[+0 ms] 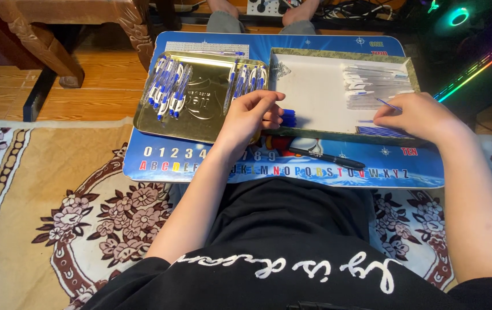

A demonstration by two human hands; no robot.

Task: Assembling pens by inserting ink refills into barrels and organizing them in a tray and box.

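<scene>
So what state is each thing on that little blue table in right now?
Left hand: fingers curled, pinching small blue caps.
Right hand: holding a thin blue refill in its fingertips.
Gold tray: lying flat, holding finished blue-and-white pens in rows.
White box: open, holding clear pen barrels.
Black pen: lying loose on the blue table, untouched.

A home: patterned rug point(56, 189), wooden floor point(5, 86), carved chair point(68, 28).
</scene>
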